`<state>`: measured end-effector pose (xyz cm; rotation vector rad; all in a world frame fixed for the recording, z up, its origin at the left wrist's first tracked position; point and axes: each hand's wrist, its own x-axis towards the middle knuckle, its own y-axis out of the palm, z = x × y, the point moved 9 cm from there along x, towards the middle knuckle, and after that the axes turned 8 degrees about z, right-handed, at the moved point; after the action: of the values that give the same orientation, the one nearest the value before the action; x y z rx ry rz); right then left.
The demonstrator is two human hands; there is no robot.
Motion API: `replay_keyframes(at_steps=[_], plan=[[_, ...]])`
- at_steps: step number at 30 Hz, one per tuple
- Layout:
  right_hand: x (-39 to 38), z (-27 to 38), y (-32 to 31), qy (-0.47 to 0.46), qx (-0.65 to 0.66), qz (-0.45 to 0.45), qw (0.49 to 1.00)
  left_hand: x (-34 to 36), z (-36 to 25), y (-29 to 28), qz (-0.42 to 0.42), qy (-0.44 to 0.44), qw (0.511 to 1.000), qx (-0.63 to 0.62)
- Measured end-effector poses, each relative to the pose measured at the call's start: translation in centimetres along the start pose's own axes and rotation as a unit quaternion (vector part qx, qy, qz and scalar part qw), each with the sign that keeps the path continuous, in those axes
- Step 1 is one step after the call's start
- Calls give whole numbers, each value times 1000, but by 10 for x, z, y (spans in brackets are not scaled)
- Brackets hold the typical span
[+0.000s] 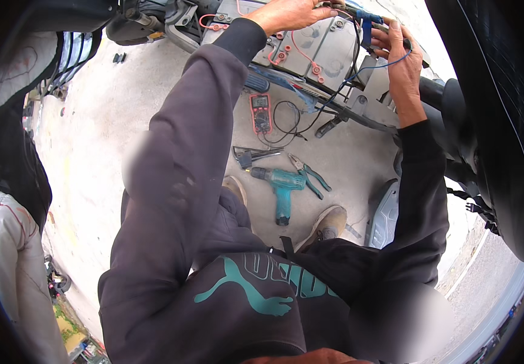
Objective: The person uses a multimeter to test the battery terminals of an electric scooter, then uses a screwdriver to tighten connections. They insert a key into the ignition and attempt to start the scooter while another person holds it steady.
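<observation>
Grey batteries [301, 51] with red leads fill the opened vehicle body at the top. My left hand [292, 13] reaches over them, its fingers closed on a cable bundle [342, 11] near the upper edge. To the right, my right hand [403, 70] grips the same bundle near its blue-wrapped part [369, 27], with a thin blue wire crossing by the fingers. A red-cased multimeter [261, 114] with black leads lies on the ground below the batteries.
On the concrete ground [80, 151] lie hex keys [250, 155], pliers [310, 176] and a teal drill [282, 191] by my feet [329, 224]. Black vehicle bodywork [480, 121] borders the right; light padded covers [13, 255] hang at the left.
</observation>
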<state>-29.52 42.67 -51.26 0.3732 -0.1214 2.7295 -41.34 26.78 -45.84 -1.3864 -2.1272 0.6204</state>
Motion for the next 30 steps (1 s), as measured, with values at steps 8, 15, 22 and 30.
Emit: replay_keyframes(at_steps=[8,15,22,30], plan=[[4,54,46,50,-239,33,969,-8,-9,3,-58,33,960,271],[-64,137,45,-266,-334,-65,902,-11,-8,-8,-48,1,966,256],[-220,72,125,-391,-451,378,708,-36,-95,-140,-162,-28,755,635],[-298,-104,165,-327,-529,551,557,-47,-162,-351,-130,-275,439,845]])
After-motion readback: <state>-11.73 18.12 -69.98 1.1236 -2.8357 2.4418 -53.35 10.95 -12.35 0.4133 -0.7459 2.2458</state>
